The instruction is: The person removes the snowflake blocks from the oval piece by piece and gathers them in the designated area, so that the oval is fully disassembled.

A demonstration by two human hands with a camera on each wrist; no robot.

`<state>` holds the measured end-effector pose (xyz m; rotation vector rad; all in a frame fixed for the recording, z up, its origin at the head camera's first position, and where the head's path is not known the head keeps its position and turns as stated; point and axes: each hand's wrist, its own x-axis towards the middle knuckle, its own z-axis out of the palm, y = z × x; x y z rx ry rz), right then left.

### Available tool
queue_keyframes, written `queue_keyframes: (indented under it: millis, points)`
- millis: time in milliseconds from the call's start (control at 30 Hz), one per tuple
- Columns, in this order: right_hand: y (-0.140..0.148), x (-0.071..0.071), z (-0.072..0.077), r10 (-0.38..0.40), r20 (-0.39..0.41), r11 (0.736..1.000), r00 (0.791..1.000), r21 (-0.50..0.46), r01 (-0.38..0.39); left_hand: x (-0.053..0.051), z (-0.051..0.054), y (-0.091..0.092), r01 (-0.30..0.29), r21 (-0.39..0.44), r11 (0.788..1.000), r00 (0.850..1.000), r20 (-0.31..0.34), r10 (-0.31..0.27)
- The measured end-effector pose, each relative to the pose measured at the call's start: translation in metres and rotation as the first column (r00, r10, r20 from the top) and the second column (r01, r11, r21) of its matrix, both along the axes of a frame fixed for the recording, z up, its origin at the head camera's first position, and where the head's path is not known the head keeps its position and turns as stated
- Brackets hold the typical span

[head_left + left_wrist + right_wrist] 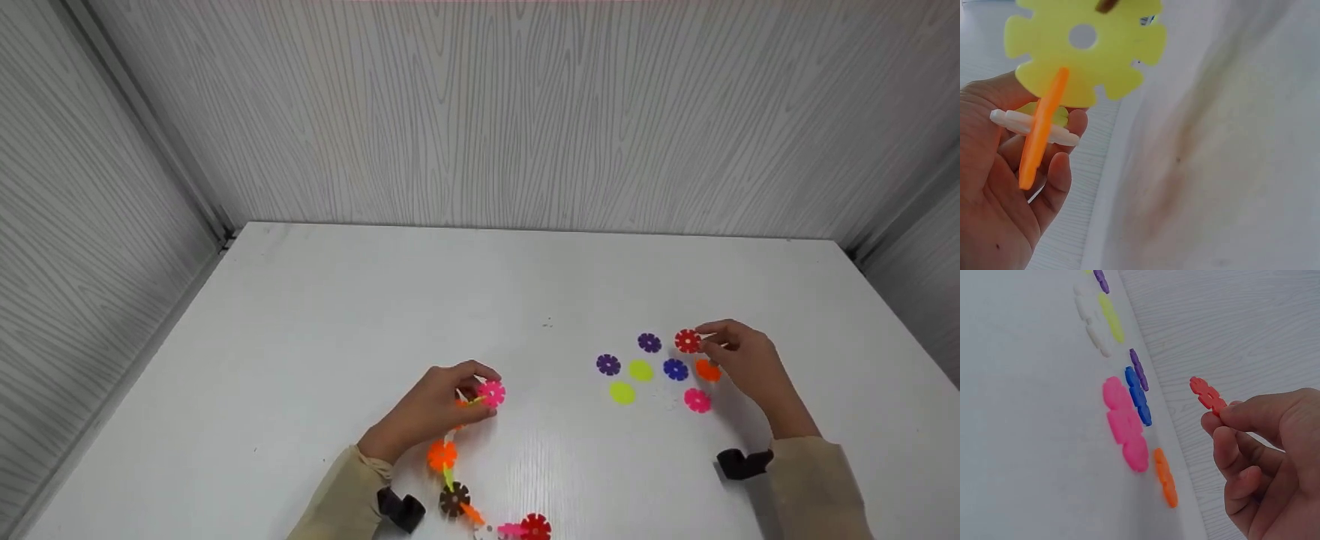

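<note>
To us, the yellow disc (pixel 1109 64) looks like smooth, faintly translucent plastic, while the orange disc (pixel 1037 146), pink disc (pixel 1120 422) and red disc (pixel 1206 395) seem more opaque, also smooth plastic. We find the counter (pixel 375 300) smooth, with a soft glossy sheen; the back wall (pixel 480 112) shows matt wood grain. The left sleeve (pixel 337 499) is matt cloth, the black wrist piece (pixel 742 463) dull, plastic-looking.

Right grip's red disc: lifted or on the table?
Lifted: the right grip pinches the red disc by its edge, clear of the table.
</note>
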<state>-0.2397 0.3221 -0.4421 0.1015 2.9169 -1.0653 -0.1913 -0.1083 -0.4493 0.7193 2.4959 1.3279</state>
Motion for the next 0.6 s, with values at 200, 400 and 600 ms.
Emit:
queue_keyframes:
  millis: [200,400,600]
  points:
    - [0.001,-0.002,-0.005,-0.038,0.051,0.999,0.998,-0.026,0.04,0.001,-0.002,0.0,-0.011,-0.021,1.0,1.0,-0.015,0.011]
    - [0.005,-0.002,-0.011,-0.071,0.081,0.996,0.994,-0.05,0.076,0.002,-0.002,-0.001,-0.011,-0.028,1.0,1.0,-0.013,0.011]
    - [0.008,-0.001,-0.012,-0.063,0.068,0.997,0.996,-0.029,0.065,0.002,-0.001,-0.001,-0.001,-0.034,0.999,1.0,-0.024,0.0]
